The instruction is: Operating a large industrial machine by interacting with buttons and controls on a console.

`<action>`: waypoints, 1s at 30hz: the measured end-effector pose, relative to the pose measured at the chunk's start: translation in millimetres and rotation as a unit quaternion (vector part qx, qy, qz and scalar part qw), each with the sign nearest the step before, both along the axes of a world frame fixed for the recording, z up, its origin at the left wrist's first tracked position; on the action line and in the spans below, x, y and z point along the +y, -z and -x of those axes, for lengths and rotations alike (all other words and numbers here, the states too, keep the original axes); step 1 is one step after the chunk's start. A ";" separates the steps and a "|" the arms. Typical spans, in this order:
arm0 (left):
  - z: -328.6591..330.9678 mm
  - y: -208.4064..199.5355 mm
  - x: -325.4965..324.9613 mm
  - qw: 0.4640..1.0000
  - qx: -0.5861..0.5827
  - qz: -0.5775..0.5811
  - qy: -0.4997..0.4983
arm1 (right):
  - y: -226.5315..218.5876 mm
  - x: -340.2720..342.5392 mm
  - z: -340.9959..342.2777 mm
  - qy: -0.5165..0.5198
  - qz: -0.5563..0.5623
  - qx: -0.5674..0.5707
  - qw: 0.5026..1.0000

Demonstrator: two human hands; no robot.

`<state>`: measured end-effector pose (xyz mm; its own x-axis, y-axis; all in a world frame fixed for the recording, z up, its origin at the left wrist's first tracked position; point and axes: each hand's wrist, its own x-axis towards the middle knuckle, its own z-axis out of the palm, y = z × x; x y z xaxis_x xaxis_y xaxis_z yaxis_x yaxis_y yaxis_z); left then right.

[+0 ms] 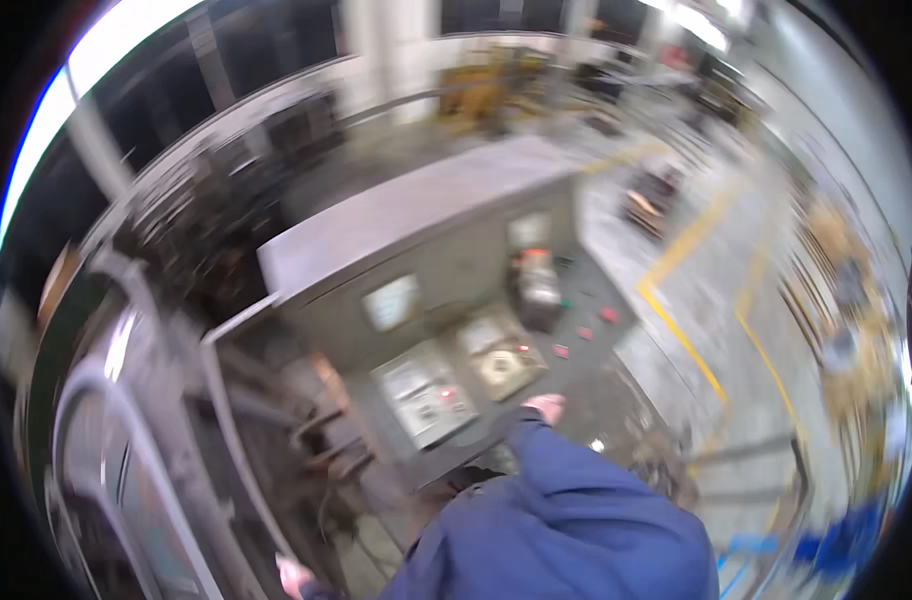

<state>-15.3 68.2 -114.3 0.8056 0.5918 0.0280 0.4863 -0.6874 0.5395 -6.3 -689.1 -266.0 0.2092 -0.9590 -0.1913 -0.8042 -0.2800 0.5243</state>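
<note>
My right hand (546, 407), at the end of a dark blue sleeve (616, 480), is at the near side of a grey control desk (576, 375). Just beyond it are a beige control box with a round dial (500, 365) and several red push buttons (560, 351). A second pale control box (424, 397) sits to its left. At the lower left, my left hand (294, 577) meets the lower end of a thin grey rail (238, 450); whether it grips the rail is unclear. Motion smears the fingers of both hands.
A dark cylindrical object with an orange top (538, 285) stands on the desk. A curved metal tube (111, 385) rises on the left. Yellow floor lines (684, 340) run along the right, near stacked long pieces (801, 290). Blue material (846, 540) lies at the lower right.
</note>
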 end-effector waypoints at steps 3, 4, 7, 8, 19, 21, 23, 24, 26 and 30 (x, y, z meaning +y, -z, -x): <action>-4.4 -25.2 2.2 0.992 0.023 -0.078 -0.095 | -99.7 43.3 -25.9 0.292 0.144 -0.564 0.759; 3.6 -56.3 -17.3 0.980 0.124 -0.061 -0.144 | -109.8 41.5 -24.9 0.327 0.156 -0.628 0.688; -15.6 -69.4 -29.6 0.984 0.063 -0.120 -0.113 | -104.3 31.3 -12.8 0.318 0.174 -0.558 0.746; -16.2 -65.7 -25.0 0.984 0.066 -0.123 -0.112 | -109.5 33.1 -11.8 0.332 0.160 -0.568 0.736; -13.0 -45.1 -7.2 0.977 0.106 -0.121 -0.141 | -135.6 38.7 -3.8 0.385 0.068 -0.648 0.653; -8.4 -48.1 -5.0 0.977 0.118 -0.108 -0.142 | -136.5 44.0 -6.9 0.370 0.082 -0.656 0.653; -13.2 -52.1 -11.2 0.976 0.129 -0.116 -0.129 | -124.9 37.4 -4.6 0.353 0.100 -0.649 0.666; -21.3 -54.7 -15.9 0.977 0.135 -0.120 -0.116 | -111.8 30.5 -0.2 0.348 0.112 -0.636 0.679; -11.0 -57.7 -15.5 0.977 0.141 -0.110 -0.119 | -119.5 34.9 -7.2 0.346 0.102 -0.640 0.678; -18.8 -67.0 -23.7 0.977 0.161 -0.090 -0.104 | -105.1 28.8 -1.0 0.348 0.114 -0.642 0.674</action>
<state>3.5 44.5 -47.3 0.6529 0.7522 -0.0890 0.7499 -0.6255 0.2155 -5.3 -660.3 -160.9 -0.4528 -0.8846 -0.1120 -0.5310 0.3684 -0.7631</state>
